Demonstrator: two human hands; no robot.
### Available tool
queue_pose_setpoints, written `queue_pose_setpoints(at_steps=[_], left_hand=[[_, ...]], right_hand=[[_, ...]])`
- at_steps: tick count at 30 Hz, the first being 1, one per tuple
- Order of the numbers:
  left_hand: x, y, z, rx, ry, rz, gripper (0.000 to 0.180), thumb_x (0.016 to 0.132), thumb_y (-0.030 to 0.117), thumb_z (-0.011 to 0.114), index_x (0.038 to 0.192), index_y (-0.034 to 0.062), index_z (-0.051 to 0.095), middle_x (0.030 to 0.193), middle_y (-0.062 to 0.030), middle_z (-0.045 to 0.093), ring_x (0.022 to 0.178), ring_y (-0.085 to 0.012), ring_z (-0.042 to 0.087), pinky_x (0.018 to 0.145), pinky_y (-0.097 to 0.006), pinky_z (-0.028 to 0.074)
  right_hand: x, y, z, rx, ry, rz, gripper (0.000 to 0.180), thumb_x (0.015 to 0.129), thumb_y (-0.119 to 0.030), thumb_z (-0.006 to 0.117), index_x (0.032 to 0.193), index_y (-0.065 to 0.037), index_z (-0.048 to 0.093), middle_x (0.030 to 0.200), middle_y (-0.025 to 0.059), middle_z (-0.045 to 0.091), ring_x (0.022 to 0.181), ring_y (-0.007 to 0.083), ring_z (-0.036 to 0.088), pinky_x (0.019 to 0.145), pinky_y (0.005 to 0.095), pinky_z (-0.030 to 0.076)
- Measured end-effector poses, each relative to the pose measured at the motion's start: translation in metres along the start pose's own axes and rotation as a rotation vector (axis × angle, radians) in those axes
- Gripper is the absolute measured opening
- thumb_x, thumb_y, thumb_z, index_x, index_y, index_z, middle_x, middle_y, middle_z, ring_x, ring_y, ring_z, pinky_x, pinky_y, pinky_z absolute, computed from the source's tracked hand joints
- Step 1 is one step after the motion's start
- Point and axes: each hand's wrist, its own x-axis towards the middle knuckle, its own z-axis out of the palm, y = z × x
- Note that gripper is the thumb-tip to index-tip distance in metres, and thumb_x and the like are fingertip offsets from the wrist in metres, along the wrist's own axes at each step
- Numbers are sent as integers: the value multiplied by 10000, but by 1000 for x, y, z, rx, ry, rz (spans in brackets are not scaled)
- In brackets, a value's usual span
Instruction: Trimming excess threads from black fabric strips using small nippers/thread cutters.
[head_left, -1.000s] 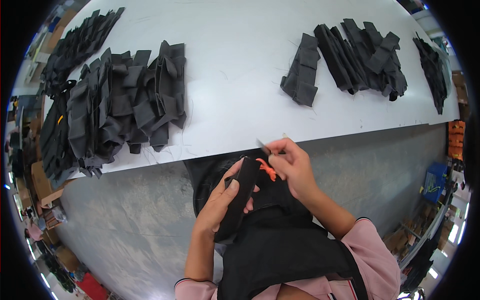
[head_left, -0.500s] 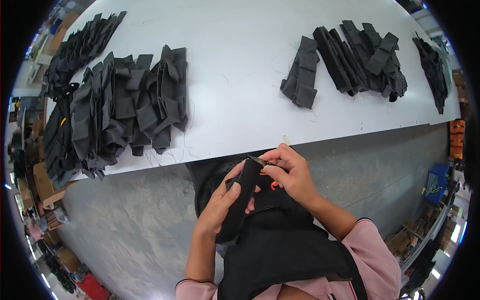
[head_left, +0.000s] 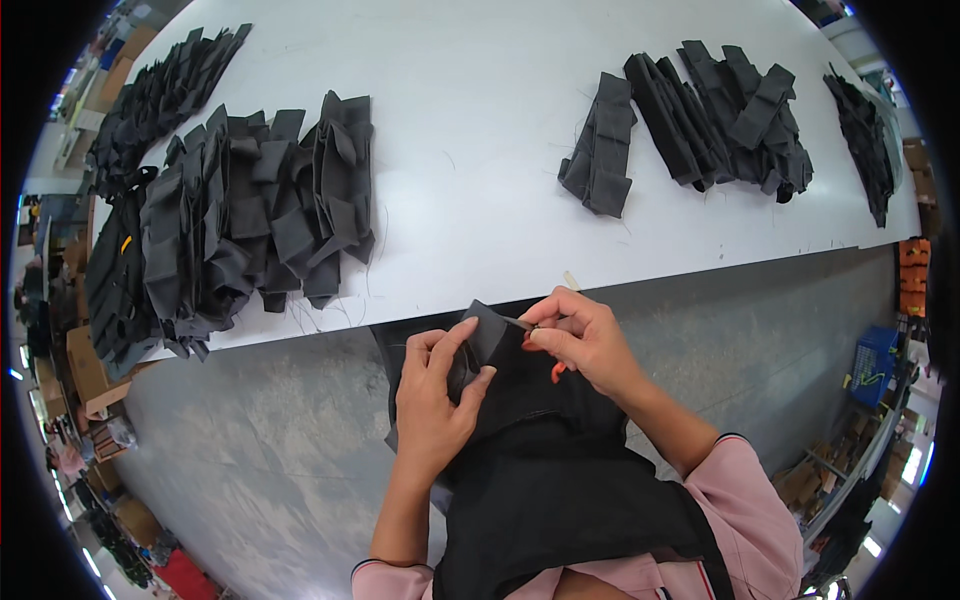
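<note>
In front of my black apron point(head_left: 540, 490), my left hand point(head_left: 432, 405) grips a folded dark grey fabric piece point(head_left: 488, 332) between thumb and fingers. One corner of the piece points up, close to the table edge. Closed around a pair of small scissors with orange handles point(head_left: 557, 372) is my right hand point(head_left: 585, 340). The dark blades point left, and their tips are at the right edge of the fabric; whether they touch it I cannot tell. My fingers hide most of the scissors.
On the white table point(head_left: 470, 190), a large heap of folded dark fabric pieces point(head_left: 270, 200) lies at left. More bundles point(head_left: 715, 125) lie at right, beside a single strip point(head_left: 600, 150). A blue crate point(head_left: 873, 367) stands on the grey floor at far right, cardboard boxes point(head_left: 92, 370) at left.
The fabric piece has been turned and folded over, and now shows a lighter grey corner. My left hand has rotated, its back now facing up. The scissors stay beside the fabric.
</note>
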Motion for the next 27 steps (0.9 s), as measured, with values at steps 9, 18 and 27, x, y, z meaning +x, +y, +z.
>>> queue_pose_setpoints(at_steps=[9,18,27], left_hand=[[2,-2,5,193,167,100,618,719,113,730,1280,65,476,1035,-127,507,923,-294,531,773,-359,453],[-4,-11,10,-820,-98,-189,997,726,108,758,1467,50,93,1161,-114,472,1075,-194,493,911,-319,417],[-13,-14,11,-1231,-346,-665,373,919,154,551,1221,-4,401,966,-139,626,839,-193,638,789,-315,519]], right_hand=[[11,8,-2,-81,60,-188,173,823,-24,611,991,3,581,857,13,507,654,34,469,528,161,357],[51,10,19,283,-26,-50,97,861,-129,620,872,-65,548,715,-63,461,516,-5,342,429,167,264],[59,25,35,2,-50,-167,156,897,-146,582,1000,-42,526,835,-9,530,766,44,486,705,191,402]])
